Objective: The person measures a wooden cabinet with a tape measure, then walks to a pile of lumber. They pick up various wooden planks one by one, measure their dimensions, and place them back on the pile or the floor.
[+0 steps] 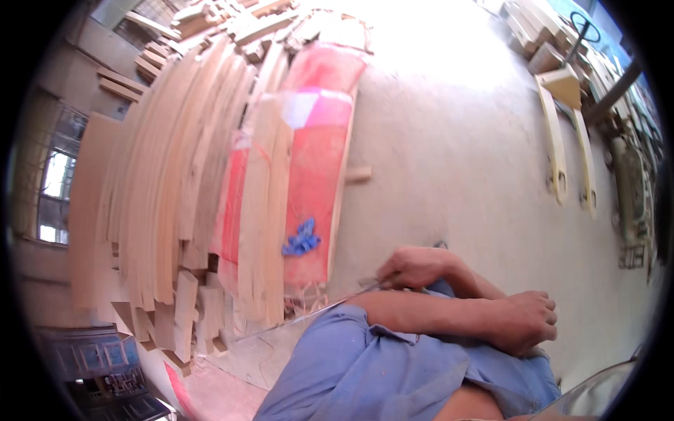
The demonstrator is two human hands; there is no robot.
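My forearms cross in front of my blue clothing (337, 358). My left hand (528, 321) lies at the right with its fingers curled into a fist; whatever might be inside it is hidden. My right hand (407, 268) reaches across to the left, somewhat blurred, its fingers pinched around the end of a thin grey strip (368, 283). From there a fine dark line slants down left toward the timber; I cannot tell whether it belongs to the strip. Beyond, a crumpled blue glove (302, 240) rests on red sheeting (319, 168), touched by neither hand.
Long wooden planks (165, 168) are stacked at the left, with two pale boards (263, 210) lying over the red sheeting. Short offcuts (186, 316) stand at their near end. A pallet truck with yellow forks (551, 140) is parked at the right on the concrete floor (435, 154).
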